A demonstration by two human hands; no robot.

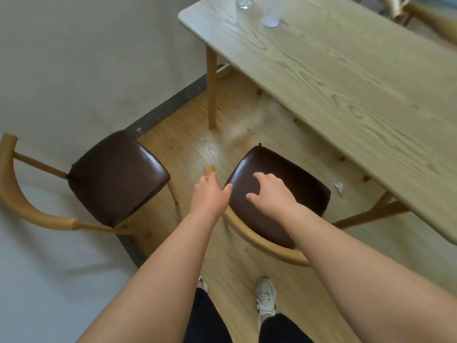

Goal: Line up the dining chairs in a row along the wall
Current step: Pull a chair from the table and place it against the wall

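Both forearms outstretched; left hand (209, 191) grips chair backrest (249, 235), right hand (270, 191) hovers unclenched over seat (291, 174).

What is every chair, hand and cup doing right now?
Left chair: upright, backrest at the wall, untouched.
Right chair: upright, between wall and table.
Left hand: closed on the right chair's armrest end.
Right hand: open, above its seat.
Two cups: upright on the table.
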